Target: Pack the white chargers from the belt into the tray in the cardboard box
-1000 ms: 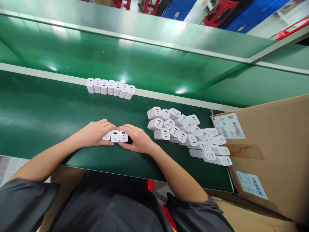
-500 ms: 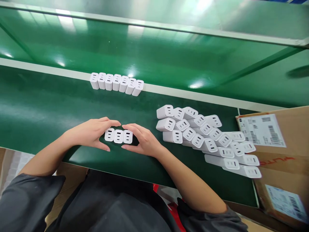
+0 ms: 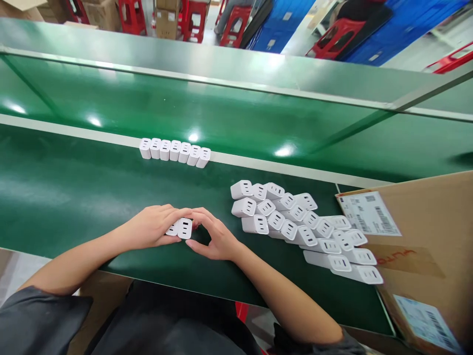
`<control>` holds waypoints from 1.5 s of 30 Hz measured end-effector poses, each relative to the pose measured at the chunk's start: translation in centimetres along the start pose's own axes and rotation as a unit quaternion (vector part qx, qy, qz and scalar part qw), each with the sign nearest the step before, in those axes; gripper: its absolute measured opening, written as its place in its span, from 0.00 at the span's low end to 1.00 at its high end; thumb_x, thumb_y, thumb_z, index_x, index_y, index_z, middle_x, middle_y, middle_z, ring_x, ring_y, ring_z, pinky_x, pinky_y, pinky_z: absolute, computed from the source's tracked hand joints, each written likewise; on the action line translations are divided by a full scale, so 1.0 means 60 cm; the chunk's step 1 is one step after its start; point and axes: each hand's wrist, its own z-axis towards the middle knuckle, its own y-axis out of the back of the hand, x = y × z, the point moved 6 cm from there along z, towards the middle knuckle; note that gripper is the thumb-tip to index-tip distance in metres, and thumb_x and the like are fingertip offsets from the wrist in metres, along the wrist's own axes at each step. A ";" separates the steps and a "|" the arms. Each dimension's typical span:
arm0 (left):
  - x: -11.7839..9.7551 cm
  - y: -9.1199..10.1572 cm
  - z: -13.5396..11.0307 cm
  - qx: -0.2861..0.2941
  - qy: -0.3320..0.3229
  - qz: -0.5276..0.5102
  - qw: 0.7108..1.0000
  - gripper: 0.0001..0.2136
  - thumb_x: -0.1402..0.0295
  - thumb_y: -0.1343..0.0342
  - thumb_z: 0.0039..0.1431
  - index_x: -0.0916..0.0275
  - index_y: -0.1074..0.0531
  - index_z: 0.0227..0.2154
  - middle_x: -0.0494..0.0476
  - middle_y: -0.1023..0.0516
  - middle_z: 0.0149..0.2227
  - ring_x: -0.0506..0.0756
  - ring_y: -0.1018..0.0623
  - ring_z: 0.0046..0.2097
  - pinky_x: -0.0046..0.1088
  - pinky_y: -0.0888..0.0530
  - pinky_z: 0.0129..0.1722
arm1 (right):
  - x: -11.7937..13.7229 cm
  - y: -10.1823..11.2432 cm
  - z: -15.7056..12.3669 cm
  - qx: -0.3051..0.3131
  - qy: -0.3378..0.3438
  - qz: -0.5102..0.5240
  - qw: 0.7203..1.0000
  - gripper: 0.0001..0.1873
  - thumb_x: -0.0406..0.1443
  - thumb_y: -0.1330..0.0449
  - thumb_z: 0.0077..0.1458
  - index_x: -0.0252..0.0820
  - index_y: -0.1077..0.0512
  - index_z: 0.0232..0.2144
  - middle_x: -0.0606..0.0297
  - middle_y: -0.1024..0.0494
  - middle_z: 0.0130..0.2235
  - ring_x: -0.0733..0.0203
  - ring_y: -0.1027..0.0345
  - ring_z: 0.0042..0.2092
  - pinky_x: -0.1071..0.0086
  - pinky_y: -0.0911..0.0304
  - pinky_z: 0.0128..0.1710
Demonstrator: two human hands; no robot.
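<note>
My left hand [image 3: 153,228] curls round a short row of white multi-port chargers, thumb at the near side and fingers across the far side. One charger [image 3: 185,228] shows whole at the right end; another, left of it, is partly hidden by my fingers. Just right of the row is my right hand [image 3: 216,236], thumb and fingers curved and apart, with a gap between palm and charger. Its index fingertip meets the left fingertips, and its thumb tip is close to the charger's near corner.
Along the white strip stands a row of several chargers [image 3: 175,150]. A larger cluster of chargers [image 3: 291,217] lies at the right, ports facing me. Beside it is a labelled cardboard box [image 3: 424,246]. A green panel [image 3: 236,111] rises behind the green tabletop [image 3: 74,187].
The view has tilted up, bringing red stools and blue bins into sight. My left hand has slid right and closed over the chargers; fewer of them show between my hands.
</note>
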 end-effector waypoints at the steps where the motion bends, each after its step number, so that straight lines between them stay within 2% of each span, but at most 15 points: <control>1: -0.003 -0.003 0.000 0.009 -0.001 0.003 1.000 0.24 0.56 0.50 0.68 0.57 0.44 0.62 0.58 0.23 0.46 0.57 0.22 0.43 0.32 0.28 0.40 | -0.001 0.004 0.000 -0.003 0.007 0.017 1.000 0.25 0.46 0.40 0.61 0.49 0.39 0.57 0.56 0.29 0.50 0.62 0.29 0.35 0.63 0.25 0.35; 5: -0.019 -0.021 -0.001 0.028 -0.005 0.006 1.000 0.26 0.56 0.48 0.66 0.59 0.44 0.63 0.59 0.23 0.43 0.58 0.22 0.43 0.33 0.28 0.40 | -0.019 0.025 0.003 -0.051 -0.001 0.051 0.997 0.21 0.54 0.48 0.64 0.45 0.30 0.44 0.57 0.27 0.43 0.63 0.30 0.31 0.64 0.27 0.30; 8: -0.024 -0.022 -0.003 0.031 -0.022 -0.027 0.999 0.32 0.50 0.44 0.62 0.59 0.44 0.64 0.61 0.23 0.46 0.61 0.22 0.47 0.36 0.27 0.44 | -0.035 0.041 0.007 -0.117 -0.051 0.011 0.992 0.20 0.51 0.52 0.68 0.46 0.29 0.39 0.58 0.26 0.40 0.58 0.29 0.34 0.61 0.27 0.33; 10: -0.013 -0.004 -0.004 0.014 -0.033 -0.080 0.996 0.37 0.43 0.41 0.56 0.57 0.43 0.63 0.61 0.24 0.51 0.61 0.23 0.51 0.38 0.27 0.50 | -0.040 0.051 0.009 -0.158 -0.084 -0.022 0.984 0.14 0.47 0.50 0.68 0.47 0.29 0.40 0.58 0.26 0.41 0.58 0.29 0.36 0.61 0.27 0.35; 11: 0.001 0.014 -0.005 -0.015 -0.027 -0.102 0.994 0.37 0.42 0.41 0.55 0.56 0.42 0.62 0.60 0.25 0.54 0.61 0.25 0.53 0.39 0.28 0.53 | -0.041 0.057 0.011 -0.181 -0.095 -0.037 0.978 0.12 0.45 0.48 0.67 0.47 0.30 0.42 0.58 0.26 0.43 0.59 0.29 0.37 0.61 0.26 0.37; 13: 0.045 0.065 -0.006 -0.129 0.029 -0.105 0.986 0.30 0.44 0.44 0.59 0.56 0.38 0.59 0.60 0.28 0.57 0.60 0.28 0.57 0.39 0.30 0.58 | -0.042 0.070 0.017 -0.221 -0.114 -0.070 0.966 0.11 0.42 0.46 0.65 0.48 0.32 0.48 0.56 0.28 0.50 0.58 0.29 0.44 0.59 0.27 0.42; 15: 0.099 0.120 -0.012 -0.265 0.125 -0.040 0.955 0.24 0.48 0.48 0.64 0.57 0.38 0.56 0.61 0.31 0.58 0.60 0.31 0.61 0.41 0.34 0.62 | -0.049 0.082 0.031 -0.245 -0.142 -0.099 0.954 0.19 0.40 0.44 0.62 0.49 0.37 0.55 0.54 0.33 0.57 0.54 0.33 0.54 0.56 0.29 0.50; 17: 0.144 0.158 -0.007 -0.329 0.198 0.051 0.922 0.24 0.49 0.49 0.64 0.57 0.38 0.57 0.63 0.35 0.61 0.62 0.38 0.65 0.45 0.40 0.65 | -0.066 0.091 0.059 -0.240 -0.188 -0.119 0.945 0.29 0.38 0.44 0.59 0.50 0.43 0.61 0.54 0.39 0.63 0.51 0.41 0.62 0.52 0.34 0.57; 19: 0.178 0.174 0.021 -0.313 0.214 0.117 0.918 0.28 0.47 0.47 0.62 0.56 0.39 0.60 0.63 0.42 0.66 0.65 0.47 0.69 0.49 0.46 0.68 | -0.086 0.098 0.099 -0.224 -0.234 -0.147 0.935 0.34 0.37 0.45 0.57 0.50 0.47 0.65 0.54 0.45 0.67 0.50 0.50 0.68 0.49 0.41 0.63; 22: 0.213 0.174 0.076 -0.248 0.187 0.140 0.940 0.33 0.48 0.43 0.60 0.57 0.40 0.64 0.63 0.47 0.70 0.68 0.52 0.71 0.52 0.47 0.68 | -0.112 0.104 0.167 -0.189 -0.283 -0.204 0.918 0.38 0.36 0.46 0.56 0.45 0.50 0.68 0.53 0.53 0.70 0.49 0.59 0.71 0.50 0.51 0.67; 25: 0.227 0.159 0.114 -0.167 0.175 0.132 0.961 0.30 0.51 0.44 0.62 0.58 0.37 0.63 0.62 0.40 0.67 0.66 0.44 0.68 0.48 0.41 0.65 | -0.127 0.098 0.219 -0.126 -0.290 -0.231 0.920 0.36 0.35 0.44 0.56 0.43 0.42 0.67 0.53 0.48 0.69 0.45 0.57 0.69 0.50 0.54 0.68; 27: 0.226 0.149 0.119 -0.145 0.186 0.134 0.962 0.25 0.53 0.46 0.64 0.56 0.34 0.61 0.60 0.33 0.63 0.65 0.36 0.63 0.45 0.35 0.61 | -0.126 0.091 0.229 -0.103 -0.274 -0.236 0.926 0.32 0.33 0.43 0.55 0.43 0.35 0.63 0.54 0.41 0.66 0.44 0.53 0.68 0.50 0.56 0.69; 32: 0.187 0.118 0.082 -0.156 0.215 0.145 0.953 0.21 0.58 0.47 0.65 0.53 0.31 0.59 0.57 0.27 0.59 0.63 0.31 0.59 0.43 0.30 0.56 | -0.096 0.069 0.171 -0.092 -0.254 -0.241 0.932 0.32 0.30 0.45 0.54 0.43 0.34 0.63 0.56 0.39 0.64 0.43 0.53 0.66 0.47 0.55 0.68; 39: 0.097 0.055 0.003 -0.096 0.160 0.126 0.974 0.22 0.57 0.52 0.68 0.51 0.35 0.62 0.57 0.31 0.62 0.62 0.32 0.60 0.45 0.32 0.58 | -0.021 0.046 0.049 -0.013 -0.202 -0.213 0.956 0.33 0.31 0.45 0.57 0.50 0.38 0.65 0.57 0.37 0.62 0.47 0.50 0.64 0.48 0.47 0.66; 45: 0.073 0.054 -0.005 -0.036 0.144 0.110 0.983 0.29 0.55 0.49 0.66 0.52 0.46 0.67 0.59 0.34 0.65 0.63 0.35 0.64 0.55 0.41 0.64 | -0.002 0.067 0.023 0.069 -0.223 -0.173 0.957 0.39 0.32 0.44 0.57 0.50 0.47 0.69 0.56 0.46 0.67 0.48 0.57 0.69 0.48 0.51 0.68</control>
